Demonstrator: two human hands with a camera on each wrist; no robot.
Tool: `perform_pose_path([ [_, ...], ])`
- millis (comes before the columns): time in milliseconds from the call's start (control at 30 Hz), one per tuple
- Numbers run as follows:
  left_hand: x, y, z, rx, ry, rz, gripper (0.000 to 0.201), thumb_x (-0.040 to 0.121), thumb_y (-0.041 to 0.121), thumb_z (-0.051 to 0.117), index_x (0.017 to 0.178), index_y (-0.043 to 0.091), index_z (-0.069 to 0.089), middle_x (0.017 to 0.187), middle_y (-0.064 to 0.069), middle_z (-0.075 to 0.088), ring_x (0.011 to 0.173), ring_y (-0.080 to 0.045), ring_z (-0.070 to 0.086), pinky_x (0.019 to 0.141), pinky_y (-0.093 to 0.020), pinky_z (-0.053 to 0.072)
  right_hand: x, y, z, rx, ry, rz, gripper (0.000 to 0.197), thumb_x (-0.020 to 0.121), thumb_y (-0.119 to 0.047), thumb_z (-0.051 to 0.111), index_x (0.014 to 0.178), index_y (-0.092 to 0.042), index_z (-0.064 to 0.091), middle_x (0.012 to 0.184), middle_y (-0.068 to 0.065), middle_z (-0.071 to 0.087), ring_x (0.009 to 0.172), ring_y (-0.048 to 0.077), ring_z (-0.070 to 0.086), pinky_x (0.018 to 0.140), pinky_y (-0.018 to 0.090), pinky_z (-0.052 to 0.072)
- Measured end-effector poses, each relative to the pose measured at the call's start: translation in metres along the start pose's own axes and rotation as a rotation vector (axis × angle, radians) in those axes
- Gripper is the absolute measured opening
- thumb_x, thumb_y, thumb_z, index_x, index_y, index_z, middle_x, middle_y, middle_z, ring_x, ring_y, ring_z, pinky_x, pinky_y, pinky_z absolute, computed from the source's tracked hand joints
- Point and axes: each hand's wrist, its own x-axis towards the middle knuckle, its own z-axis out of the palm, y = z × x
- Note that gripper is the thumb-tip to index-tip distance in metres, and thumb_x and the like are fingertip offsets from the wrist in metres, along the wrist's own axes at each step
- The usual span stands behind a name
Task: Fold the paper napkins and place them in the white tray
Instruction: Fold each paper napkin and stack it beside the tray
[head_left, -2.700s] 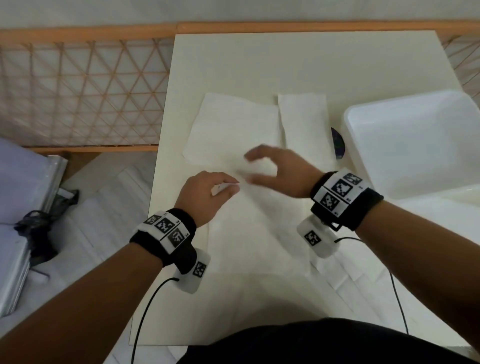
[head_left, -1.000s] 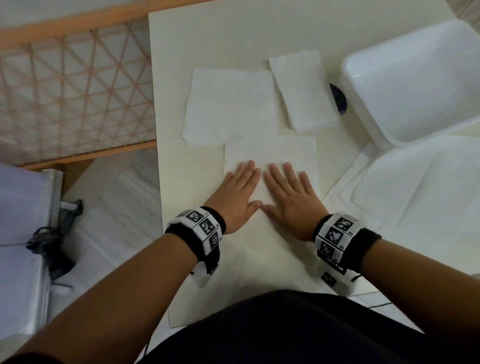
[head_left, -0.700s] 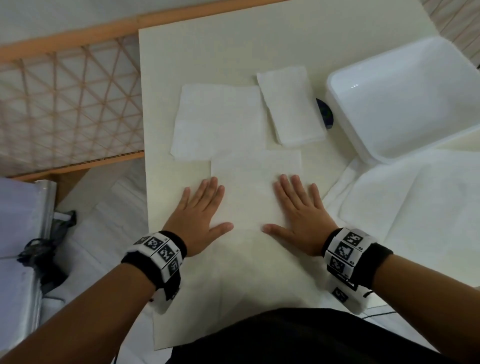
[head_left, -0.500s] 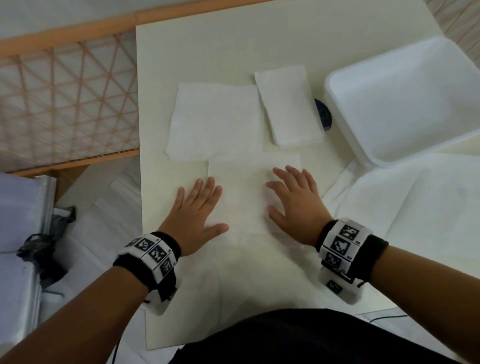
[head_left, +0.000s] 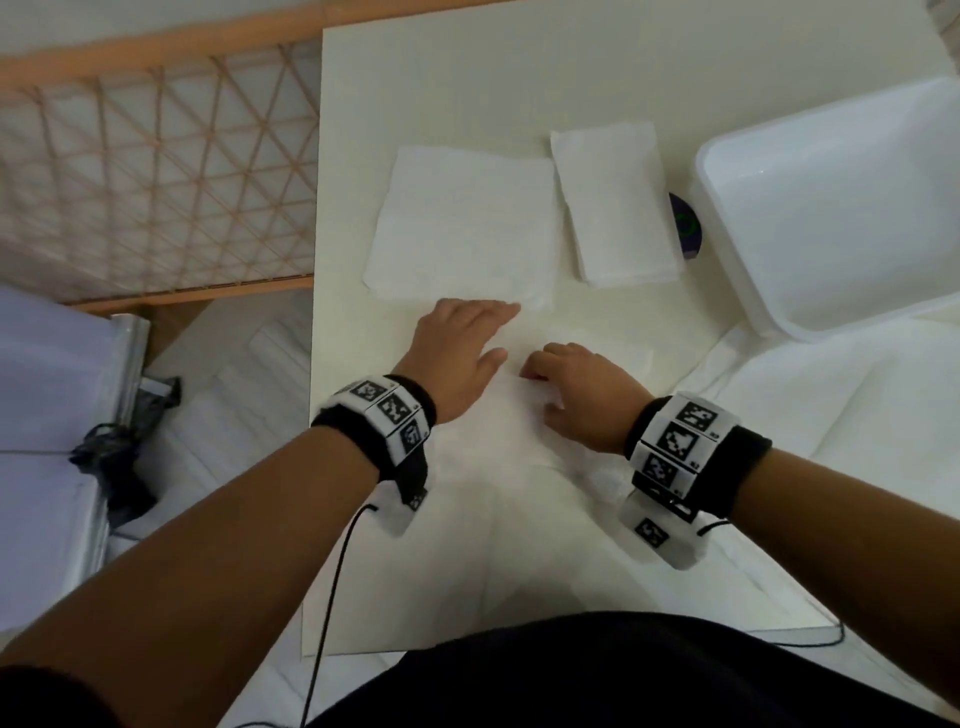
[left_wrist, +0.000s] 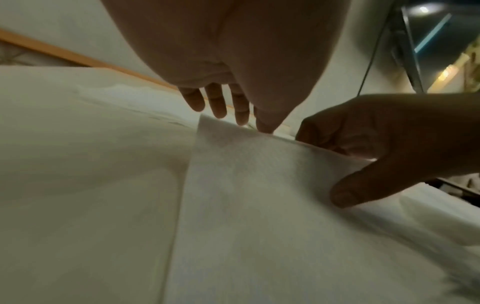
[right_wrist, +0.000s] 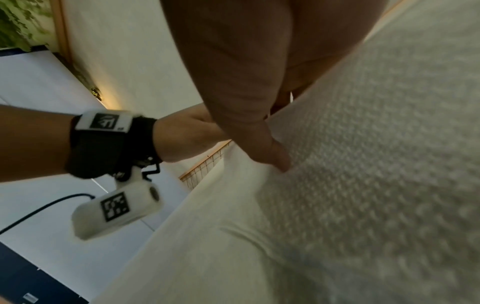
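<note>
A half-folded white napkin (head_left: 519, 421) lies on the cream table (head_left: 467, 78) in front of me. My left hand (head_left: 488, 332) reaches over its far left corner with straight fingers (left_wrist: 219, 102), the tips at the napkin's (left_wrist: 259, 195) far edge. My right hand (head_left: 540, 374) is curled and pinches the far edge of the napkin (right_wrist: 376, 164), thumb on the near side and fingers behind. The white tray (head_left: 841, 208) stands at the far right with nothing visible in it.
A flat stack of open napkins (head_left: 462, 223) lies beyond my hands, with a narrow folded napkin (head_left: 618, 202) to its right. A dark disc (head_left: 685, 226) lies beside the tray. More white sheets (head_left: 810, 415) cover the right. A wooden lattice rail (head_left: 156, 171) borders the left.
Both hands have come off the flattened napkin. The right hand has curled and taken hold of the far edge. The left hand has slid forward and right to the far corner.
</note>
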Motion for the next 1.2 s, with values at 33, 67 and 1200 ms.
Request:
perform_pose_path([
  [33, 0.007, 0.001, 0.0, 0.022, -0.062, 0.011, 0.046, 0.097, 0.029, 0.048, 0.142, 0.026, 0.041, 0.143, 0.004, 0.046, 0.126, -0.024, 0.035, 0.105, -0.04, 0.03, -0.001, -0.001, -0.001, -0.011, -0.017, -0.019, 0.035, 0.079, -0.007, 0.055, 0.113, -0.017, 0.057, 0.11, 0.002, 0.057, 0.101, 0.024, 0.051, 0.084, 0.034, 0.045],
  [67, 0.011, 0.001, -0.001, 0.019, -0.125, 0.027, 0.043, 0.097, 0.028, 0.048, 0.14, 0.025, 0.045, 0.139, 0.003, 0.05, 0.123, -0.024, 0.037, 0.104, -0.04, 0.031, -0.002, -0.002, -0.001, -0.014, -0.033, -0.037, 0.032, 0.079, -0.005, 0.053, 0.109, -0.016, 0.058, 0.107, 0.002, 0.056, 0.099, 0.023, 0.05, 0.084, 0.035, 0.045],
  [1200, -0.019, -0.031, -0.012, 0.06, -0.123, -0.269, 0.068, 0.072, 0.051, 0.072, 0.13, 0.025, 0.046, 0.129, 0.003, 0.039, 0.121, -0.021, 0.031, 0.101, -0.034, 0.028, 0.108, 0.074, -0.127, 0.369, 0.51, 0.654, 0.036, 0.091, -0.026, 0.051, 0.115, 0.0, 0.057, 0.114, 0.019, 0.061, 0.102, 0.036, 0.058, 0.074, 0.032, 0.04],
])
